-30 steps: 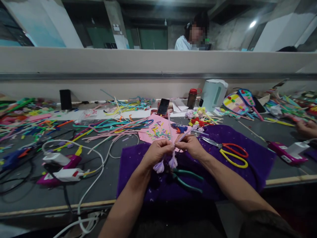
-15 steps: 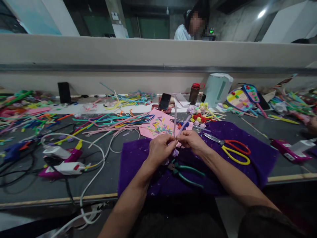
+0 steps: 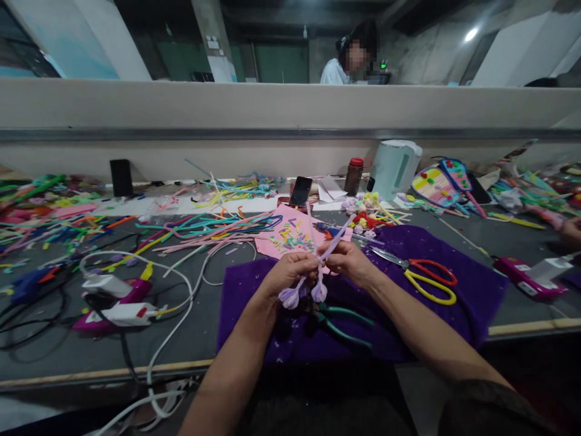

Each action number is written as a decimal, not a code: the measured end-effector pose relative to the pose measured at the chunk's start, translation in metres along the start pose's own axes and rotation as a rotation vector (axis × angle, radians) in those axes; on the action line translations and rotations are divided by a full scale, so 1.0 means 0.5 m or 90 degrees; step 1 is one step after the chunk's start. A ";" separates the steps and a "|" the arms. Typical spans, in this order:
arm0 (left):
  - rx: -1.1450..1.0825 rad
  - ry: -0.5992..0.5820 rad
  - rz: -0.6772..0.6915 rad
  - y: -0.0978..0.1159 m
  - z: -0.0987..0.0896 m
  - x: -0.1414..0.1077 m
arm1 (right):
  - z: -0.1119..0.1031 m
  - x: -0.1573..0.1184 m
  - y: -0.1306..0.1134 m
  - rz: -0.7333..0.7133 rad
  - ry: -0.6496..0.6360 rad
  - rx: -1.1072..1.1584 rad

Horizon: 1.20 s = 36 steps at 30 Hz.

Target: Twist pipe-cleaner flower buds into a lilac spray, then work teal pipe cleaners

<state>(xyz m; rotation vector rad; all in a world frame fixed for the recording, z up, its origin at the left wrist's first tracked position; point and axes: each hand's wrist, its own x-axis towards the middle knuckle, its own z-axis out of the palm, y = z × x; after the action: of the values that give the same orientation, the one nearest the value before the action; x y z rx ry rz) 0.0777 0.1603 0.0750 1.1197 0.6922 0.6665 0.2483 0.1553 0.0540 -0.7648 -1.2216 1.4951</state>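
Note:
Lilac pipe cleaners (image 3: 334,243) cross between my hands, with two light purple flower-like buds (image 3: 319,292) hanging below. My left hand (image 3: 290,271) pinches them near the crossing. On the other side, my right hand (image 3: 345,261) has its fingers closed on the same stems. Both hands are over a purple cloth (image 3: 245,303). Green-handled pliers (image 3: 347,321) lie on the cloth just below my hands. Scissors (image 3: 429,277) with one red and one yellow handle rest to the right. A pink sheet (image 3: 276,233) with small cut pieces lies behind my hands.
A kettle (image 3: 396,169), a red-capped bottle (image 3: 354,177) and a phone (image 3: 301,191) stand or lie at the back. White cables and power strips (image 3: 118,315) are on the left. Pipe cleaners (image 3: 218,225) spread behind. Another person's hand (image 3: 571,230) shows at the right edge.
The hands have turned the stems, and two buds now hang in plain view below them. The upright stem leans further left. The camera view has shifted slightly.

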 end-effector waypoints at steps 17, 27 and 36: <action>0.763 0.200 0.228 -0.013 0.021 -0.006 | 0.007 0.003 0.005 0.044 0.110 -0.228; 0.361 0.107 0.169 0.004 0.009 -0.010 | 0.003 0.008 -0.007 0.000 0.099 0.010; 0.079 -0.022 0.022 0.007 0.006 -0.012 | -0.004 -0.005 -0.014 0.013 -0.017 0.014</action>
<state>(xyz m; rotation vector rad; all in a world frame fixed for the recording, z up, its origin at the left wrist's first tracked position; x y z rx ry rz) 0.0761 0.1549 0.0802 1.2571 0.6933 0.6379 0.2530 0.1535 0.0600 -0.7478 -1.2191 1.5376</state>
